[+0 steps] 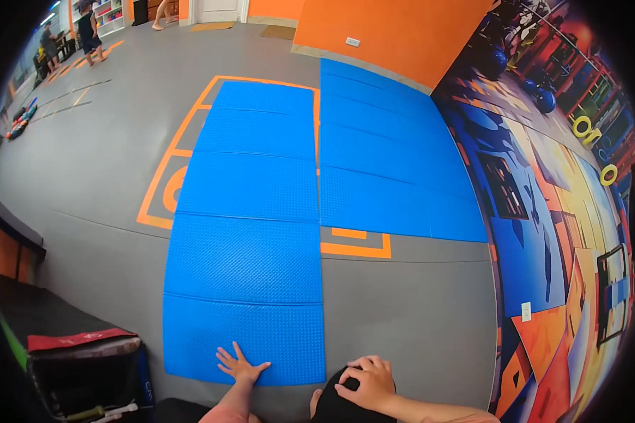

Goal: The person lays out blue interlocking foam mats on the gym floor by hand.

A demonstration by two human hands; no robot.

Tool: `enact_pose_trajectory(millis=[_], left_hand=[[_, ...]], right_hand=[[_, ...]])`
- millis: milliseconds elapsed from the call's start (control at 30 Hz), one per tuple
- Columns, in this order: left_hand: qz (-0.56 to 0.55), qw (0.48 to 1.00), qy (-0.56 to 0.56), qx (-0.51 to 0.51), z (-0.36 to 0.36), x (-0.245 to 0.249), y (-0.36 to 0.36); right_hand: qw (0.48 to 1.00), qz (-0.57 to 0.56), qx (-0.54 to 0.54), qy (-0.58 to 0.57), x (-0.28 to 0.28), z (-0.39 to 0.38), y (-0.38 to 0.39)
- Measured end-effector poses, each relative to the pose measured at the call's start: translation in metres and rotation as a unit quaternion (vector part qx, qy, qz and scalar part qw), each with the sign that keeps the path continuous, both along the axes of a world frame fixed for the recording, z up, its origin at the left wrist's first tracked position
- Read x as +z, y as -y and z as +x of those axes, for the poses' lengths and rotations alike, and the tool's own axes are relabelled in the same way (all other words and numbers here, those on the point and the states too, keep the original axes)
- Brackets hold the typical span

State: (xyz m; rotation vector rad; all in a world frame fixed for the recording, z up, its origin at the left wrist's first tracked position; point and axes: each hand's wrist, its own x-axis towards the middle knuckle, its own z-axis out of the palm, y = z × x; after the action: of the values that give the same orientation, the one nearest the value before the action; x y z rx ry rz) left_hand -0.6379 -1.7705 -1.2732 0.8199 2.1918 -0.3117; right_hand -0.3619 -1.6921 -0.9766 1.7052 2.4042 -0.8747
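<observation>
A long blue foam mat [243, 261] with crosswise creases and a textured surface lies flat on the grey floor in front of me. My left hand [241, 367] is spread flat near the mat's close edge, fingers apart, with nothing in it. To the right of the mat, my right hand [372, 384] rests on my bent knee [356, 409] in black cloth. Its fingers are loosely curved, with a gap between thumb and forefinger, and I see nothing held there.
A second blue mat [395, 151] lies along the right wall mural [536, 233]. Orange floor markings [155, 201] show around the mats. A dark bag-like box with a red flap [81, 338] stands at lower left. People [88, 32] are in the far left background.
</observation>
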Motion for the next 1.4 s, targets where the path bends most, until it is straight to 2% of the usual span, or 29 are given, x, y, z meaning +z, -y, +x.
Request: enact_pose_trajectory(millis=[33, 67, 100, 133, 167, 200, 233, 267, 300, 367, 567, 633, 800, 867, 1167, 1233, 1333, 1400], left_hand=[[0.021, 1.0, -0.005, -0.005, 0.001, 0.002, 0.0], [0.019, 1.0, 0.0, -0.004, 0.005, -0.005, -0.001], [0.101, 0.994, -0.019, -0.031, 0.005, -0.013, 0.005], [0.182, 0.98, -0.038, -0.064, 0.002, -0.021, 0.011], [0.178, 0.98, -0.039, -0.073, 0.003, -0.029, 0.005], [0.229, 0.96, -0.028, -0.159, 0.007, -0.037, 0.0], [0.279, 0.929, -0.016, -0.242, 0.011, -0.045, -0.01], [0.276, 0.928, -0.019, -0.25, 0.015, -0.048, -0.022], [0.276, 0.933, -0.032, -0.228, 0.019, -0.046, -0.033], [0.268, 0.938, -0.043, -0.215, 0.026, -0.047, -0.041], [0.225, 0.94, -0.062, -0.248, 0.03, -0.061, -0.051], [0.28, 0.916, -0.077, -0.276, 0.032, -0.059, -0.053], [0.245, 0.93, -0.071, -0.266, 0.041, -0.029, -0.083], [0.29, 0.913, -0.095, -0.272, 0.034, -0.036, -0.098], [0.319, 0.888, -0.124, -0.308, -0.018, -0.052, -0.283], [0.32, 0.894, -0.102, -0.297, -0.026, -0.051, -0.323], [0.32, 0.888, -0.102, -0.314, -0.032, -0.038, -0.36], [0.333, 0.887, -0.143, -0.286, -0.01, -0.045, -0.346]], right_hand=[[0.992, -0.124, 0.002, 0.013, -0.001, 0.001, -0.024], [0.958, -0.212, -0.105, -0.16, -0.037, 0.011, -0.044], [0.873, -0.293, -0.213, -0.328, -0.087, 0.023, -0.064], [0.86, -0.288, -0.242, -0.345, -0.117, 0.024, -0.099], [0.905, -0.194, -0.247, -0.286, -0.167, 0.031, -0.13], [0.952, -0.058, -0.241, -0.178, -0.228, 0.045, -0.158], [0.944, -0.034, -0.319, -0.078, -0.292, 0.058, -0.182], [0.919, -0.012, -0.392, 0.024, -0.335, 0.067, -0.195], [0.917, -0.018, -0.397, 0.02, -0.353, 0.062, -0.196], [0.843, 0.105, -0.491, 0.191, -0.388, 0.041, -0.198], [0.842, 0.157, -0.464, 0.227, -0.375, 0.034, -0.199], [0.843, 0.15, -0.466, 0.223, -0.373, 0.039, -0.199], [0.847, 0.133, -0.461, 0.229, -0.356, 0.058, -0.179], [0.849, 0.118, -0.468, 0.213, -0.352, 0.06, -0.175], [0.848, 0.109, -0.478, 0.2, -0.36, 0.058, -0.188], [0.848, 0.113, -0.479, 0.197, -0.361, 0.059, -0.191], [0.849, 0.108, -0.48, 0.195, -0.354, 0.058, -0.189], [0.847, 0.107, -0.485, 0.191, -0.352, 0.06, -0.191]])
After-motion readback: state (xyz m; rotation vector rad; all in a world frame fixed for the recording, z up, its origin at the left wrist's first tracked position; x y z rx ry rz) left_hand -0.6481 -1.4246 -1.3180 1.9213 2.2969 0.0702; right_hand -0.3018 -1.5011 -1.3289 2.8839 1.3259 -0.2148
